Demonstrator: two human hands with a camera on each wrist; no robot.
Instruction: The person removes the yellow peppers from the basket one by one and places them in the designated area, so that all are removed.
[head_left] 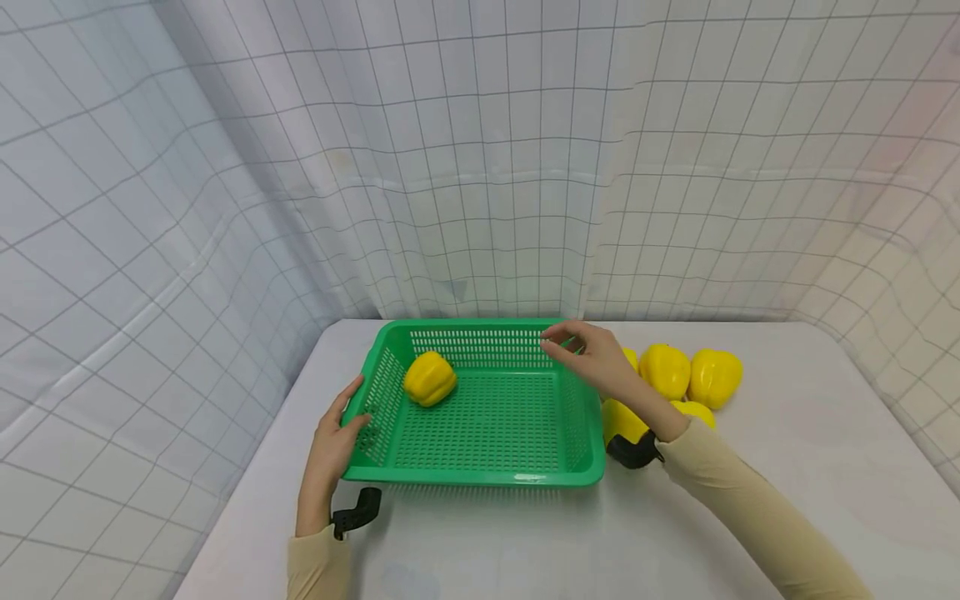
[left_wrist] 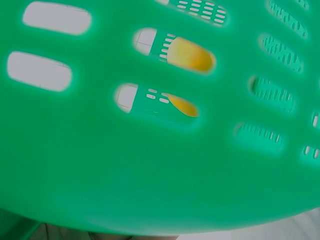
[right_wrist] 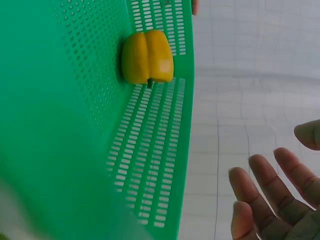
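A green plastic basket (head_left: 480, 476) with slotted walls sits on the white table. My left hand (head_left: 332, 442) holds its left rim, thumb reaching over the edge. One yellow bell pepper (head_left: 430, 379) lies inside near the left end, also seen in the right wrist view as a two-lobed pepper (right_wrist: 148, 57) against the slotted wall. Over the basket's back right corner is my right hand (head_left: 596, 357), fingers loosely bent and apart, holding nothing. The basket's wall (left_wrist: 150, 165) fills most of the left wrist view, and the left fingers are largely hidden behind it.
Several more yellow bell peppers (head_left: 715, 378) lie together just right of the basket, partly covered by my right forearm. A white curtain (head_left: 495, 167) with a dark grid hangs behind the table (head_left: 795, 450) and along its sides. Each wrist wears a black camera mount (head_left: 632, 451).
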